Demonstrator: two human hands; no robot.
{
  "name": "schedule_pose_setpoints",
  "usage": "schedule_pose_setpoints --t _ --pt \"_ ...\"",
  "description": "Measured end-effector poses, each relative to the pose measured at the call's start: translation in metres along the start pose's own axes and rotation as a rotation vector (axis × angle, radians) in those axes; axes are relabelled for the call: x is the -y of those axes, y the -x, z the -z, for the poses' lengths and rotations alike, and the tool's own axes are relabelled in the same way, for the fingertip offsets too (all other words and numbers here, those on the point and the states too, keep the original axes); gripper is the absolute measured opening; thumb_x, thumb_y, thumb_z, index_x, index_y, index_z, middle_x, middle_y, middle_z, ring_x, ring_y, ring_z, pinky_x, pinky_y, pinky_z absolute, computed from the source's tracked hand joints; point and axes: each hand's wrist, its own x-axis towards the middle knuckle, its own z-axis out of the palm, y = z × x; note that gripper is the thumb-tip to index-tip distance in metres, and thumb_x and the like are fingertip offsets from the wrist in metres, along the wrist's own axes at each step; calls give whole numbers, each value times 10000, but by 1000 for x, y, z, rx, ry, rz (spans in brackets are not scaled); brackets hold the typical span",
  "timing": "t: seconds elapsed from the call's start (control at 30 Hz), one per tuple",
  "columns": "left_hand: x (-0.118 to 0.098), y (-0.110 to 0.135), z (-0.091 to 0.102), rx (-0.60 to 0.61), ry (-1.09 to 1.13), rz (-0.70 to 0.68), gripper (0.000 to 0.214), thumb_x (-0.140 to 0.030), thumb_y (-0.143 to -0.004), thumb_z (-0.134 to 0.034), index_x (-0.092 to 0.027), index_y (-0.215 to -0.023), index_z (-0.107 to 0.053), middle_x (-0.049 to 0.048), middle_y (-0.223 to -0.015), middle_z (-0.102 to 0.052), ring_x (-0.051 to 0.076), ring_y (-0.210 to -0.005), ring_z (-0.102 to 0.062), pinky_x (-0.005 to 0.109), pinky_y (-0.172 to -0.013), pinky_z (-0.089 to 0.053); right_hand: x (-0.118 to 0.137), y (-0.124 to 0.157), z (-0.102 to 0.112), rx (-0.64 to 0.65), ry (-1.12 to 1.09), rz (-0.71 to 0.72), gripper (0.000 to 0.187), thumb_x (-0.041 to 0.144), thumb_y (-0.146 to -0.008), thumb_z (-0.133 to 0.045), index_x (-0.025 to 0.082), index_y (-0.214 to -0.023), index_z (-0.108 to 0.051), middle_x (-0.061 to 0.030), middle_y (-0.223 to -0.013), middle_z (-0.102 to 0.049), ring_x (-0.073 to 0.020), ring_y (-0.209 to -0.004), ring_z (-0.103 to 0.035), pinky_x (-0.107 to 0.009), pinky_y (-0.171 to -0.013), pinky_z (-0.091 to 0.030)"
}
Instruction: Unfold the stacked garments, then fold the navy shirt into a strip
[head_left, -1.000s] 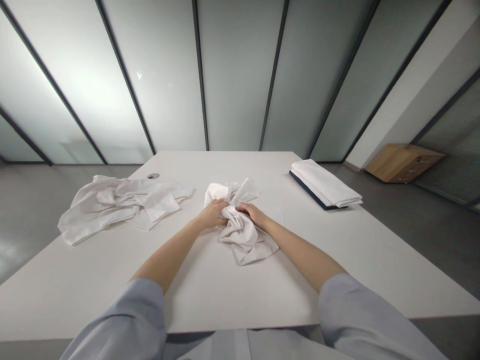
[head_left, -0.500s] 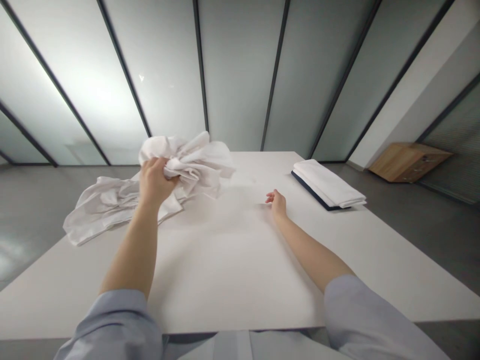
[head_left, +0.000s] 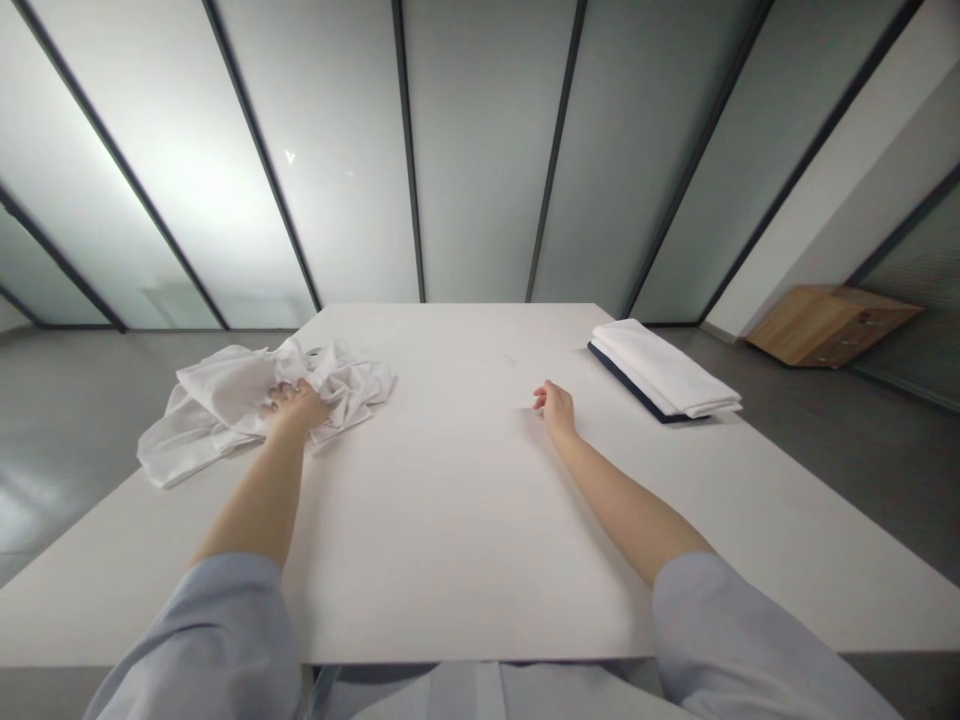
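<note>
Whereas half a second ago the left hand (head_left: 296,408) held the crumpled cloth (head_left: 341,378) up in the air, it now has that cloth down on the heap of white fabric (head_left: 199,415) near the far left corner of the bench (head_left: 465,520), fingers curled into the folds and gripping them. The cloth has thus gone from the middle of the bench to its left edge. The right hand (head_left: 556,408) has stayed put, empty, fingers loosely bent, resting short of the folded stack (head_left: 664,370) at the right edge.

head cam | worn | faces forward-down | table (head_left: 465,520) close below
</note>
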Motion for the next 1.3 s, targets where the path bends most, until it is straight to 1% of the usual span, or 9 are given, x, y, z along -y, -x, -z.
schedule_pose_setpoints --t 0.17,0.27,0.4,0.63,0.77,0.9,1.03,1.17,1.3 --pt "-46 19 6 -260 90 -370 720 -328 -811 -497 -108 -1467 -296 204 -1511 -332 349 -1413 -261 523 -1122 -238 -2 1 -1 21 1 25 334 471 -767 -435 218 -589 -561 13 -460 -517 -156 -474 -476 -269 -476 -340" --pt "-89 39 -13 -57 105 -624 539 -345 -835 -475 -176 -1347 -481 128 -1355 -537 279 -1267 -476 404 -1070 -355 -2 0 0 44 -4 24 262 422 -729 -472 216 -595 -562 24 -457 -510 -147 -461 -457 -260 -457 -323" --pt "-127 66 -53 114 90 -746 481 -350 -850 -490 -185 -1300 -526 118 -1347 -540 266 -1234 -499 379 -1014 -404 -4 -2 1 24 -28 20 221 394 -703 -494 214 -594 -563 34 -453 -506 -143 -472 -464 -254 -465 -334" --pt "-124 76 -70 114 124 -794 421 -343 -890 -455 -177 -1258 -572 119 -1358 -536 262 -1249 -492 378 -1047 -380 -1 -26 7 -242 -217 -124 94 271 -654 -508 206 -708 -549 38 -568 -547 -147 -606 -540 -257 -585 -415" --pt "-123 75 -66 119 126 -796 423 -337 -888 -460 -160 -1255 -574 123 -1358 -539 258 -1253 -493 365 -1059 -373 3 -59 48 -442 -181 -41 129 216 -641 -478 209 -766 -509 40 -637 -528 -152 -651 -530 -282 -636 -437" --pt "-125 77 -68 109 143 -795 406 -334 -883 -461 -181 -1239 -579 118 -1349 -546 257 -1247 -497 378 -1060 -374 1 -89 126 -684 191 243 140 194 -651 -476 201 -781 -527 -31 -801 -575 -204 -823 -542 -387 -824 -431" --pt "-126 78 -69 113 160 -782 401 -327 -875 -462 -183 -1229 -583 129 -1344 -545 275 -1251 -492 404 -1052 -377 -5 -101 204 -916 581 175 165 183 -644 -498 186 -785 -585 -186 -970 -604 -340 -1026 -494 -534 -885 -331" --pt "-125 77 -70 118 184 -773 388 -317 -875 -456 -196 -1220 -586 127 -1340 -548 278 -1257 -486 413 -1051 -373 -12 -101 243 -726 640 -35 127 313 -604 -628 213 -657 -571 -231 -887 -575 -425 -976 -467 -607 -782 -295" --pt "-124 76 -70 118 182 -778 387 -316 -873 -461 -188 -1218 -583 128 -1329 -553 271 -1243 -496 401 -1053 -368 0 -97 240 -634 651 -60 190 387 -648 -639 199 -665 -613 -236 -857 -554 -428 -958 -470 -590 -772 -290"
